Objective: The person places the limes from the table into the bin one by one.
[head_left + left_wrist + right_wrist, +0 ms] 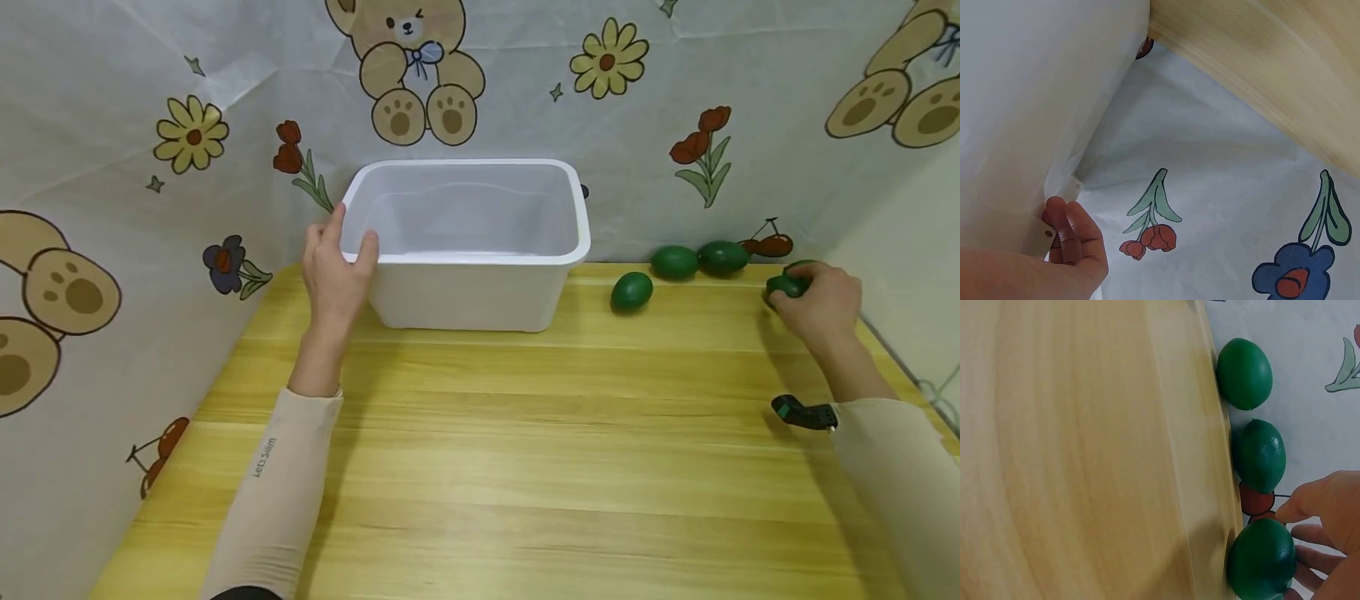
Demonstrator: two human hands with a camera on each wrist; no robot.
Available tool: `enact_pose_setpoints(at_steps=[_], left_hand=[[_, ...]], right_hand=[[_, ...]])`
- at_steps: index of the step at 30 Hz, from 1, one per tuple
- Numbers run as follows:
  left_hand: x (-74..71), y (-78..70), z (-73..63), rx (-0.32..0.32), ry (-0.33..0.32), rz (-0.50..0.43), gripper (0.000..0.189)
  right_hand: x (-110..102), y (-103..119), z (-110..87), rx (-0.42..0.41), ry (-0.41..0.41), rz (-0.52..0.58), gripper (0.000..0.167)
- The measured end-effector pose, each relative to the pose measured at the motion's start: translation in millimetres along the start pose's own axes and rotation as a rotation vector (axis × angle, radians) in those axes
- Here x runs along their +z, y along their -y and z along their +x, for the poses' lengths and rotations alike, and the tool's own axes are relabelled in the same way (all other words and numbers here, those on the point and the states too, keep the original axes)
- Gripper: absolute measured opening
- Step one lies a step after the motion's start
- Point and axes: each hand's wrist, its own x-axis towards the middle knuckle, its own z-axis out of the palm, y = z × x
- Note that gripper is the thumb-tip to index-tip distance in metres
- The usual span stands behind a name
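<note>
A white plastic bin (465,296) stands toward the back of the wooden table. My left hand (335,271) grips its rim at the near left corner; in the left wrist view that hand's fingers (1088,234) curl beneath the rim. At the far right, my right hand (821,304) has thumb and fingers about a green lime (787,286). Another lime shows partly behind it, mostly covered by the hand. In the right wrist view the handled lime (1261,559) sits at the table's edge, the fingers along its side.
Two more limes (674,262) (723,258) lie side by side along the back edge. One lime (632,292) is closer to the bin's right side. A patterned cloth (517,100) hangs behind the table (540,467) and down its left side. A pale wall borders the right.
</note>
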Motion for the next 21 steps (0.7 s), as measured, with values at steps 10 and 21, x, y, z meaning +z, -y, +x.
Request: enact_pose_setpoints(at_steps=[10, 21], left_hand=[[0.6, 2.4, 0.1, 0.001, 0.004, 0.014, 0.069], [-0.6, -1.8, -1.5, -0.007, 0.007, 0.000, 0.069]], right_hand=[[6, -6, -4.3, -0.020, 0.019, -0.037, 0.052], [16, 1, -9.4, -0.106, 0.032, -0.005, 0.061]])
